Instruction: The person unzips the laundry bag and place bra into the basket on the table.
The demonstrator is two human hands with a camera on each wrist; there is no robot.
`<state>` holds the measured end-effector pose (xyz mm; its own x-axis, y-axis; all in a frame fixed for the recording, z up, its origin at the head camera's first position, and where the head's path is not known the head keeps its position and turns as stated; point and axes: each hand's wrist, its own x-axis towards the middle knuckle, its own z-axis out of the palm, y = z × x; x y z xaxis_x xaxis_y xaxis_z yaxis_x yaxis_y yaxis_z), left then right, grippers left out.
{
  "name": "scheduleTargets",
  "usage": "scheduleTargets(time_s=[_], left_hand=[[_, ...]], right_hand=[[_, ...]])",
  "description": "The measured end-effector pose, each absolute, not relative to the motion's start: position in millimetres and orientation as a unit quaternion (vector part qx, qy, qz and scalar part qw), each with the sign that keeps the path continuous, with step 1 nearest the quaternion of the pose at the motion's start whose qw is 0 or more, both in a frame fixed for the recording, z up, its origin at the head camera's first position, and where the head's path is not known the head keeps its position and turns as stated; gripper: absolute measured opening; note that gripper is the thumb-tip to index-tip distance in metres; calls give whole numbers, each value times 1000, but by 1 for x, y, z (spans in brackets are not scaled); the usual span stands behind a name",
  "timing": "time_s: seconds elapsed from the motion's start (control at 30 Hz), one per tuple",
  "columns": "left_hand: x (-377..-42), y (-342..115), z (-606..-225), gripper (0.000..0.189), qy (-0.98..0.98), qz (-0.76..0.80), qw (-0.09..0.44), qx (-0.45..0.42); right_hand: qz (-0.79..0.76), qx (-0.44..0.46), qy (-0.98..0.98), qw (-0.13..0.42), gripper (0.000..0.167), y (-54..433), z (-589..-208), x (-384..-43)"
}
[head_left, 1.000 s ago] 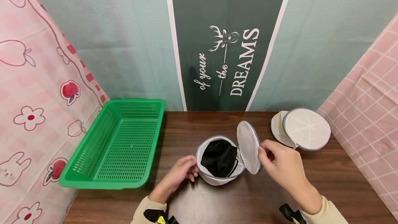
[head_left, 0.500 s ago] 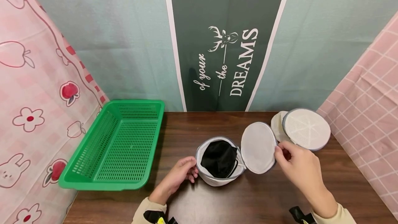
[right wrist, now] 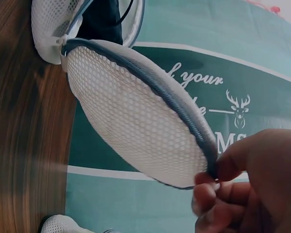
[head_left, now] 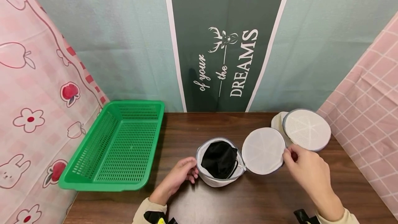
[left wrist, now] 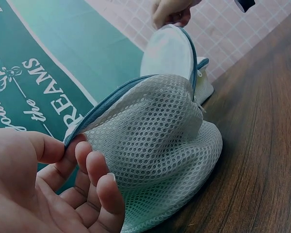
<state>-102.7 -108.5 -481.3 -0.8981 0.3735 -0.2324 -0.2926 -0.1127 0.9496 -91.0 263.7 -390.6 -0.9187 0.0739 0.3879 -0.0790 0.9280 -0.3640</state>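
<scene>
A round white mesh laundry bag (head_left: 214, 182) with a grey-blue zipper edge stands on the table, its top unzipped. Inside lies a bundle of black fabric (head_left: 218, 158) with a thin black cord or strap. My left hand (head_left: 179, 175) pinches the bag's left rim between thumb and index finger, as the left wrist view confirms at the zipper edge (left wrist: 99, 108). On the other side, my right hand (head_left: 308, 168) pinches the outer edge of the round lid (head_left: 263, 151), which is folded back to the right. The lid's mesh face (right wrist: 136, 116) shows in the right wrist view.
A green plastic basket (head_left: 151, 148) sits at the left of the brown wooden table (head_left: 199, 123). At the back right is another white mesh bag (head_left: 308, 129) with a round top. Printed cloths hang behind and at both sides.
My right hand has moved right and slightly down, swinging the lid from nearly upright to folded back flat. My left hand has stayed at the bag's left rim.
</scene>
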Motion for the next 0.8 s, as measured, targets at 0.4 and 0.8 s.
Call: scheduleTargets(time_s=[0.4, 0.8], left_hand=[[-102, -108, -479, 31, 630, 743, 223, 40], [-104, -107, -484, 18, 629, 743, 226, 39]], right_hand=[[156, -51, -984, 65, 31, 281, -399, -94], [137, -56, -989, -6, 27, 289, -424, -105]])
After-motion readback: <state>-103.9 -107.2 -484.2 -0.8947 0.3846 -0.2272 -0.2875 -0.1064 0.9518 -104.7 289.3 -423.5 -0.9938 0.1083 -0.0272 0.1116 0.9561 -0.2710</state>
